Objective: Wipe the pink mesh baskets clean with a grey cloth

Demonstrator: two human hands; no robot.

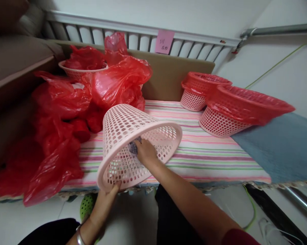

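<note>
A pale pink perforated plastic basket (123,126) lies tilted on its side on the striped cloth (214,160), its mouth facing me. My left hand (114,190) grips the basket's near rim at the lower left, thumb inside and the other fingers hidden beneath. Reaching into the mouth, my right hand (146,151) is closed on a bunched grey patterned cloth (133,147), held near the inside wall. Most of that cloth is covered by my fingers and the basket.
Red plastic bags (64,102) pile up on the left, around another pink basket (82,71). Two red-lined baskets (225,126) stand at the right, beside a blue cloth (278,146). A radiator (140,41) with a pink note (164,41) runs behind. A green clog (87,206) shows below.
</note>
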